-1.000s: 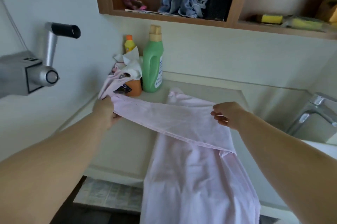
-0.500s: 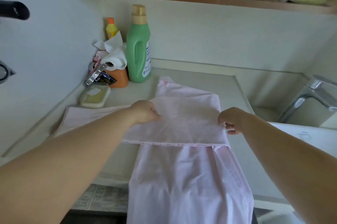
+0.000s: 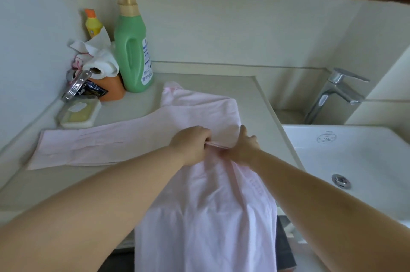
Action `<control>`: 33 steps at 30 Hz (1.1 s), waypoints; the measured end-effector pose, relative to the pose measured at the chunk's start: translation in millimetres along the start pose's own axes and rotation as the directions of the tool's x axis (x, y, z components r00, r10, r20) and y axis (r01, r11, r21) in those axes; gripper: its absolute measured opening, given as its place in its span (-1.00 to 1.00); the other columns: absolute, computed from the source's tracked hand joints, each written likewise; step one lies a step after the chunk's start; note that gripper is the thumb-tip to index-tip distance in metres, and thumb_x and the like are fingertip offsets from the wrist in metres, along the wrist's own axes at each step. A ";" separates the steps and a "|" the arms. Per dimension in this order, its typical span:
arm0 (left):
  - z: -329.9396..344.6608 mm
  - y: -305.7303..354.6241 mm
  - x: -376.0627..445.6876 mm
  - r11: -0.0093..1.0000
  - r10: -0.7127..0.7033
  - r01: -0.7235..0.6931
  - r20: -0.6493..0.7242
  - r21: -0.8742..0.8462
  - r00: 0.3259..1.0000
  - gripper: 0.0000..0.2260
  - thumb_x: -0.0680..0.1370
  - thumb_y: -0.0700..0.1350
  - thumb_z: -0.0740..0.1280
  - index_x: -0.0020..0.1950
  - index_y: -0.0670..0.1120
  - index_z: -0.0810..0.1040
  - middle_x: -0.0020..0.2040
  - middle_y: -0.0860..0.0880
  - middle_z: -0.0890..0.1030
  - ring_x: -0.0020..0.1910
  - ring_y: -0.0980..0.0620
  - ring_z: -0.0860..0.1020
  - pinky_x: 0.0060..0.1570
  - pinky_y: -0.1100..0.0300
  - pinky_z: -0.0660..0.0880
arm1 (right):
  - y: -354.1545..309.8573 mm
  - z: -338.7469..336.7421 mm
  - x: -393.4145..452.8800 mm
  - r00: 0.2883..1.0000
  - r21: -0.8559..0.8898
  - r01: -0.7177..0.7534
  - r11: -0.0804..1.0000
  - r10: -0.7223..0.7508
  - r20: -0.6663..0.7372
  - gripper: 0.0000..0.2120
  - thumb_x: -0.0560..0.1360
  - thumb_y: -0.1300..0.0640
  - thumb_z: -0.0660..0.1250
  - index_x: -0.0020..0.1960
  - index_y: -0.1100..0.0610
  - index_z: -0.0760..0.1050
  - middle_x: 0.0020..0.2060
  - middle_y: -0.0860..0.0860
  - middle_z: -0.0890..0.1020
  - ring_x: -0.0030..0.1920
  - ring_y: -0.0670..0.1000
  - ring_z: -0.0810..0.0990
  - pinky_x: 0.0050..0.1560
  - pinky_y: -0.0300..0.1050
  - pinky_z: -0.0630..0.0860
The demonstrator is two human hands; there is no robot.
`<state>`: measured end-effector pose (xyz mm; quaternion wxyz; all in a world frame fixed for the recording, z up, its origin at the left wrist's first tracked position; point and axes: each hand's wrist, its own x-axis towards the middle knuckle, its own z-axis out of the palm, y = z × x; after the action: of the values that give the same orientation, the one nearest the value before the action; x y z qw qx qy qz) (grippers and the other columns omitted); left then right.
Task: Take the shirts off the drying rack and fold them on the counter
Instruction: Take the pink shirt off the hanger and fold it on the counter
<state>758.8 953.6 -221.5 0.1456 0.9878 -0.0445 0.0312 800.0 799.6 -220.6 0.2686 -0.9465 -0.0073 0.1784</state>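
Head view: both hands meet at the middle of the shirt (image 3: 199, 112), left hand (image 3: 190, 144) and right hand (image 3: 245, 146) each pinched on the same folded pink edge, nearly touching. Bare worktop (image 3: 221, 85) lies beyond the collar toward the back edge; the sink (image 3: 332, 161) borders the right edge, just beside the right hand. Bottles (image 3: 133, 50) and a soap box (image 3: 77, 114) crowd the back-left corner. The shirt's hem runs over the front edge and out of frame, partly hidden by both forearms. Its long axis runs front to back, collar toward the wall; one sleeve lies flat toward the left edge.
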 end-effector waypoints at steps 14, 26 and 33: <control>9.5 -26.6 -15.5 0.983 -0.119 0.056 0.369 0.176 0.922 -0.78 0.45 -0.24 0.26 0.08 -0.12 0.37 0.06 -0.15 0.52 -0.01 -0.15 0.52 -0.11 0.07 0.47 | 65.1 -19.2 -1.3 0.956 -0.328 -0.032 0.944 -0.067 -0.286 -0.71 0.55 0.26 0.07 0.26 0.15 0.29 0.09 0.17 0.50 0.06 0.20 0.53 -0.09 -0.01 0.42; -21.9 -57.3 63.8 0.865 -0.498 0.502 0.128 0.003 0.858 -0.53 0.59 0.10 0.16 0.39 -0.17 0.30 0.32 -0.18 0.45 0.26 -0.19 0.46 0.14 0.11 0.40 | 49.4 -73.2 27.3 0.984 0.123 -0.128 0.984 0.111 0.138 -0.54 0.40 0.34 0.21 0.29 0.13 0.37 0.17 0.02 0.44 0.15 0.13 0.47 0.22 0.05 0.48; -3.6 -78.4 118.2 0.671 -0.685 0.693 0.137 -0.264 0.716 -0.58 0.63 0.00 0.16 0.34 -0.29 0.38 0.29 -0.24 0.47 0.12 -0.21 0.49 0.07 0.11 0.44 | 38.6 -72.2 126.8 0.978 0.476 -0.173 0.862 0.206 -0.017 -0.74 0.45 0.23 0.31 0.04 0.39 0.52 -0.16 0.21 0.61 -0.14 0.15 0.62 0.09 0.19 0.58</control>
<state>883.6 1020.1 -231.6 0.2925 0.8981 0.3251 -0.0460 940.2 743.9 -225.5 0.4719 -0.8543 0.1384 0.1684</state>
